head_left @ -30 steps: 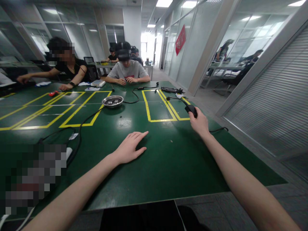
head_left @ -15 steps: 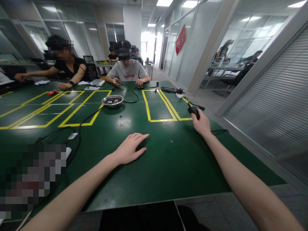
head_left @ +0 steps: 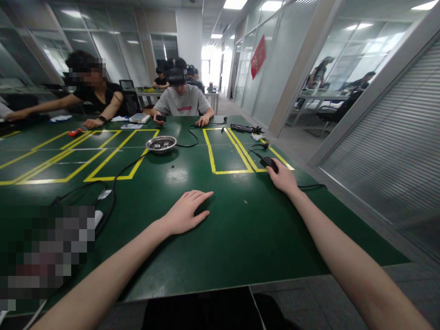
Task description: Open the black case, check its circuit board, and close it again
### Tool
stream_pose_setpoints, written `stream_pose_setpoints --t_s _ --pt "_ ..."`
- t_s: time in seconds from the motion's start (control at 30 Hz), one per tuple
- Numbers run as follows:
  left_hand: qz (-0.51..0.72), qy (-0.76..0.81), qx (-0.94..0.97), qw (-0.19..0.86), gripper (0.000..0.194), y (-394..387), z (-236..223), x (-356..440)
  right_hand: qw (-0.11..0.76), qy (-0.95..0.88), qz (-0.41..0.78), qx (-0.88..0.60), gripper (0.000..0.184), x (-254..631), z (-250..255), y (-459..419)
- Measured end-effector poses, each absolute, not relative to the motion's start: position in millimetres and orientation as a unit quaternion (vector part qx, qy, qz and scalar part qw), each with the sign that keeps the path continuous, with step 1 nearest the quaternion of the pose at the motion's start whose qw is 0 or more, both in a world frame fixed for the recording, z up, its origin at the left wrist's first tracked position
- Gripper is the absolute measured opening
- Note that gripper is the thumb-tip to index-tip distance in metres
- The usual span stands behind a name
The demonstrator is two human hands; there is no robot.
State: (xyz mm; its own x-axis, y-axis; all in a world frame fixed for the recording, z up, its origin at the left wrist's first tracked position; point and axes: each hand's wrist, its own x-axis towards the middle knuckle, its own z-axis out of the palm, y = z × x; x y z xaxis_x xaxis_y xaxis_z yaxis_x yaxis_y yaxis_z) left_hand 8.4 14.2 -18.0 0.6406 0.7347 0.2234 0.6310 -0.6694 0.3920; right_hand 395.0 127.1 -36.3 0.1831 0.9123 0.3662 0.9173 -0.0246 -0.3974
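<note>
My left hand [head_left: 188,211] rests flat on the green table [head_left: 220,247], palm down, fingers stretched and thumb apart, with nothing in it. Farther right, my right hand [head_left: 284,176] is closed around a small black box with a cable [head_left: 268,163]; its exact kind I cannot make out. A thin lead runs from the front of the box, and a black rounded cable end [head_left: 264,145] lies just beyond it. Behind my right wrist, another stretch of black cable [head_left: 312,186] trails towards the right table edge. Yellow tape [head_left: 250,168] marks the tabletop beside the box.
A metal bowl [head_left: 161,150] holding small metal pieces stands left of centre. A folded black tripod-like item [head_left: 245,129] lies at the far right. A black cable [head_left: 115,192] crosses the left side, near a blurred-out object [head_left: 51,252]. Two people sit across the table, their hands on it.
My right hand shifted slightly right, then back left and down with the black box; the cable end swung right and now lies beyond it. My left hand stayed put. The person opposite parted their hands.
</note>
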Motion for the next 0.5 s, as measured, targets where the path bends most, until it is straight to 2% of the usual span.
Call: stream_pose_setpoints --t_s 0.17,0.3,0.5 --pt "0.185 0.380 0.895 0.141 0.054 14.3 -18.7 8.3 0.168 -0.566 -0.002 -0.807 0.056 393.4 -25.3 121.4" --pt "0.187 0.378 0.896 0.137 0.052 15.3 -20.4 8.3 0.157 -0.538 -0.024 -0.828 0.058 398.3 -25.4 119.6" --pt "0.192 0.371 0.899 0.133 0.050 15.9 -21.3 7.5 0.166 -0.627 -0.027 -0.761 0.054 408.0 -38.0 126.6"
